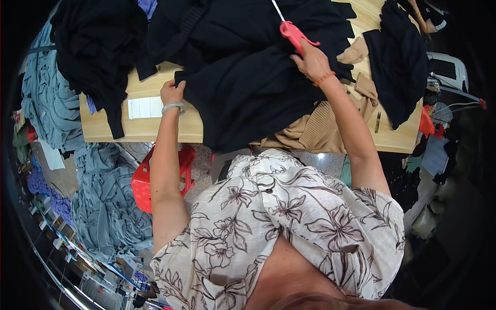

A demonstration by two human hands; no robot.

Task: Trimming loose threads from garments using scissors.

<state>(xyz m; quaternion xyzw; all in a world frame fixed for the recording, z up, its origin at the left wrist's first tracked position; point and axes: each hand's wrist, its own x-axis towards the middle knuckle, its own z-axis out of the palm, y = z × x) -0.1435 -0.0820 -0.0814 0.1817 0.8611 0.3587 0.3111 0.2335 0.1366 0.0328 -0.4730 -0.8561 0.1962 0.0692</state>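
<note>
A black knit garment [243,93] lies spread over the wooden table in front of me, its lower part hanging over the near edge. My left hand [172,93], with a bangle at the wrist, is closed on the garment's left edge, fingers pinched. In my right hand [313,63] is a red air blow gun [292,34], held over the garment with its thin pale nozzle pointing away from me. The fingers wrap its handle, so part of the grip is hidden. A beaded bracelet circles that wrist.
White paper [145,108] lies beside my left hand. Tan knit pieces [315,126] and a small dark tool [377,122] rest on the table's [194,132] right side. More black garments [400,67] flank the work. Grey-blue fabric [106,196] and a red stool [142,183] stand below left.
</note>
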